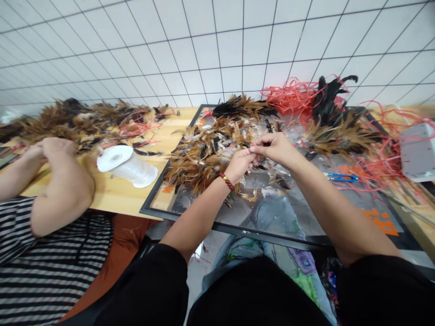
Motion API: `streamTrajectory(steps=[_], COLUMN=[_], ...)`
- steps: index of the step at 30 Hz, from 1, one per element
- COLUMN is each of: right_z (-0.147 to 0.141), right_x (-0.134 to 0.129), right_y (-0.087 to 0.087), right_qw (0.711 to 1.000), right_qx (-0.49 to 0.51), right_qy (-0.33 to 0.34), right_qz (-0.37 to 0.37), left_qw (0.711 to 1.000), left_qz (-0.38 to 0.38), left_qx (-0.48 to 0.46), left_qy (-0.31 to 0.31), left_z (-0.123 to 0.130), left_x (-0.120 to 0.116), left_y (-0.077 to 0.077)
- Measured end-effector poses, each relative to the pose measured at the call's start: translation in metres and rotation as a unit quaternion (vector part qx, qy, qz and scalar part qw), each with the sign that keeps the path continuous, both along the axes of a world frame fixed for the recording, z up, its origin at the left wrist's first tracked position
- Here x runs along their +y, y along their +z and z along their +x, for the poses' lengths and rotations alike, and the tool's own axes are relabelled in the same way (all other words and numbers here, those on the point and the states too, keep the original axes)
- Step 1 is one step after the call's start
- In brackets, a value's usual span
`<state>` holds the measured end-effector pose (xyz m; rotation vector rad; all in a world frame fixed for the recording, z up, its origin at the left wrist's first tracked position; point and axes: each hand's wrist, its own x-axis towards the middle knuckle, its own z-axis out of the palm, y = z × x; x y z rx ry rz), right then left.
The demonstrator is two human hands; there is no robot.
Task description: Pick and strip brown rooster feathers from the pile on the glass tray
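My left hand (243,163) and my right hand (273,147) meet over the middle of a dark-framed glass panel (217,222). Fingers of both are pinched together at the same spot, and whatever is between them is too small or hidden to name. A red bead bracelet (226,181) circles my left wrist. Right beside and under my hands lies a heap of brown and black feathers (193,158). Loose pale feather bits (272,190) are scattered on the glass just below them.
Red plastic string (292,97) is piled at the back, with dark feathers (328,102) beside it. A blue cutter (341,177) lies right. To the left stand a white spool (127,165) and more feathers (68,120), where a co-worker's hands (56,147) work. A tiled wall (231,50) rises behind.
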<state>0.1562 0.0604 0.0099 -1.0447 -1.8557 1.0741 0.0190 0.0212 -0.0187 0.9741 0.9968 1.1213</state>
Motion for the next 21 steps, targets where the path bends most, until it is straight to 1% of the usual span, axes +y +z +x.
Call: streamTrajectory(steps=[2,4,6,7,8,10,12,14,16,18,21], right_z=[0.0,-0.001,-0.001,0.0,0.001,0.003,0.006,0.009,0.01,0.009,0.007], right_x=[0.001,0.001,0.001,0.001,0.002,0.004,0.006,0.006,0.004,0.0,-0.006], right_y=[-0.001,0.0,0.001,0.001,0.002,0.001,0.001,0.0,0.001,0.003,0.006], right_qw=[1.0,1.0,0.998,0.998,0.998,0.996,0.988,0.974,0.953,0.927,0.878], right_qx=[0.01,0.027,0.047,0.053,0.053,0.022,-0.043,-0.118,-0.183,-0.246,-0.345], right_qy=[-0.01,-0.006,-0.003,-0.013,-0.03,-0.068,-0.069,-0.027,0.01,0.013,0.0], right_qz=[0.003,-0.012,-0.029,-0.024,-0.006,0.057,0.13,0.192,0.241,0.283,0.333], left_qw=[1.0,1.0,1.0,1.0,0.999,0.997,0.996,0.995,0.995,0.995,0.995], left_qz=[0.004,0.004,0.001,-0.001,-0.004,-0.014,-0.022,-0.024,-0.023,-0.026,-0.029], left_qx=[-0.006,-0.011,-0.019,-0.023,-0.028,-0.037,-0.045,-0.047,-0.043,-0.034,-0.032], left_qy=[-0.006,-0.009,0.005,0.019,0.035,0.061,0.078,0.087,0.088,0.087,0.089], left_z=[0.002,0.004,0.004,0.005,0.004,0.004,0.003,0.003,0.003,0.004,0.004], left_x=[-0.001,-0.002,-0.003,-0.003,-0.003,-0.001,0.0,0.001,0.002,0.001,0.001], left_y=[-0.001,-0.001,0.0,0.0,0.001,0.002,0.002,0.002,0.002,0.001,0.0])
